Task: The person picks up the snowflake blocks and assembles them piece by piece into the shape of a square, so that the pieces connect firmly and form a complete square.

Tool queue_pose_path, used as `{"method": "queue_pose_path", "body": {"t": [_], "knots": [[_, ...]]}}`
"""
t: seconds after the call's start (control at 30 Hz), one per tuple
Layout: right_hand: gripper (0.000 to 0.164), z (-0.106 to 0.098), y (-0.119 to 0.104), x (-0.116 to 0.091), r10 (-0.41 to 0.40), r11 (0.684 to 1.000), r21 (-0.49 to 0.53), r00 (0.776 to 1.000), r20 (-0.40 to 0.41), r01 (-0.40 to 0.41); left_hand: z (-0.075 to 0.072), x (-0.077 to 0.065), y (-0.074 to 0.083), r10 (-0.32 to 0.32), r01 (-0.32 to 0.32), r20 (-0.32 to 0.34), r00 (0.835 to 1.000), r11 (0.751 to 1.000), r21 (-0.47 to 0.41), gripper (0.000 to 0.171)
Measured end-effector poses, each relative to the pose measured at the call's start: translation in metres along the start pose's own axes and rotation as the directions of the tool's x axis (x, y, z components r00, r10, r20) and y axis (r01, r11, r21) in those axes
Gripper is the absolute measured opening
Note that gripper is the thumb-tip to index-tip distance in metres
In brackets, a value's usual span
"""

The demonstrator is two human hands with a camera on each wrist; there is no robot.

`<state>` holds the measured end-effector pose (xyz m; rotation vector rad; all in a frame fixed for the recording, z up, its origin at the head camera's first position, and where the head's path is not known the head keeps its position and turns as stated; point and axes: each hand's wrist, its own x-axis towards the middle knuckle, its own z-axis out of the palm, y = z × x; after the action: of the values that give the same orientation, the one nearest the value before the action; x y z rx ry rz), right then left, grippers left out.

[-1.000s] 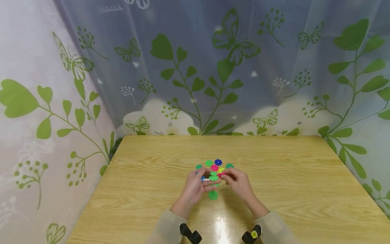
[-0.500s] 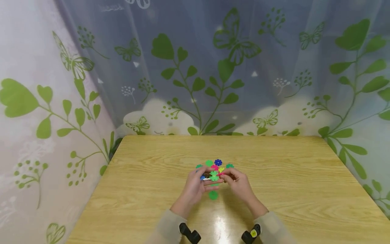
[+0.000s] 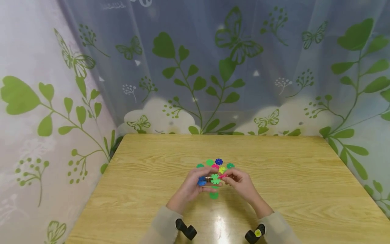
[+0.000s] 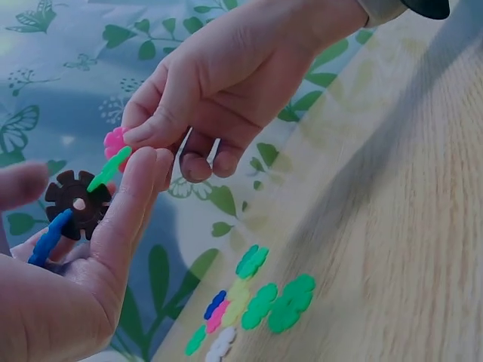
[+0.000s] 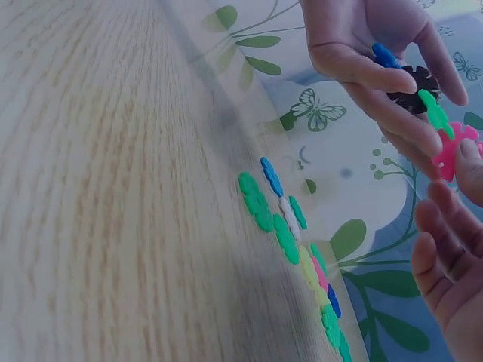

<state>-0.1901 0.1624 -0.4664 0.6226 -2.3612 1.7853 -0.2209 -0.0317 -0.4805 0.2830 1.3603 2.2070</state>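
Observation:
My left hand (image 3: pixel 189 185) cups a short chain of notched plastic snowflake discs, its fingers below and beside them. A blue disc (image 3: pixel 201 181) sits nearest the palm, joined to a dark brown disc (image 4: pixel 79 197). From the brown one a light green disc (image 3: pixel 215 179) stands toward the fingertips. My right hand (image 3: pixel 242 182) pinches a pink disc (image 5: pixel 457 151) between thumb and fingers, against the green disc's edge. Whether their slots are fully locked cannot be told. The left thumb is held away from the brown disc in the left wrist view.
Loose discs lie flat on the wooden table (image 3: pixel 274 162) beyond and beneath my hands: dark blue (image 3: pixel 218 162), yellow (image 3: pixel 222 169), white (image 4: pixel 221 345), blue (image 5: pixel 271 177) and several green ones (image 3: pixel 214 195). A patterned curtain (image 3: pixel 195 67) hangs along the table's back edge.
My left hand has turned slightly, so the blue disc shows more of its face. The pink disc stays pinched in my right hand, beside the green one. Both forearms have shifted slightly apart.

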Motion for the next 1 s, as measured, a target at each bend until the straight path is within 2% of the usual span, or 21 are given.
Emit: {"method": "queue_pose_path", "body": {"t": [0.17, 0.27, 0.57, 0.7, 0.8, 1.0], "knots": [[0.004, 0.001, -0.004, -0.001, 0.012, 0.999, -0.045, 0.999, -0.032, -0.014, 0.001, 0.0, 0.002, -0.044, 0.045, -0.014, 0.999, 0.996, 0.076, 0.042], [0.004, 0.002, -0.005, 0.0, 0.011, 0.998, -0.061, 0.998, -0.055, -0.014, 0.002, 0.0, 0.002, -0.049, 0.05, -0.01, 0.999, 0.994, 0.101, 0.039], [0.006, 0.004, -0.005, 0.001, 0.019, 0.999, -0.031, 0.998, -0.053, -0.02, 0.001, 0.001, -0.001, -0.045, 0.047, -0.037, 0.998, 0.997, 0.061, 0.042], [0.011, 0.003, -0.004, 0.001, 0.037, 0.998, -0.053, 0.998, -0.049, -0.039, 0.0, -0.001, 0.0, -0.027, 0.031, -0.062, 0.998, 0.998, 0.055, 0.036], [0.013, -0.001, 0.003, 0.001, 0.068, 0.994, -0.081, 0.996, -0.065, -0.073, -0.003, -0.001, 0.002, -0.016, 0.02, -0.073, 0.997, 0.998, 0.057, 0.031], [0.013, -0.017, 0.044, 0.006, 0.141, 0.982, -0.115, 0.984, -0.107, -0.153, -0.006, -0.003, 0.004, -0.002, 0.006, -0.094, 0.996, 0.999, 0.036, 0.034]]}}
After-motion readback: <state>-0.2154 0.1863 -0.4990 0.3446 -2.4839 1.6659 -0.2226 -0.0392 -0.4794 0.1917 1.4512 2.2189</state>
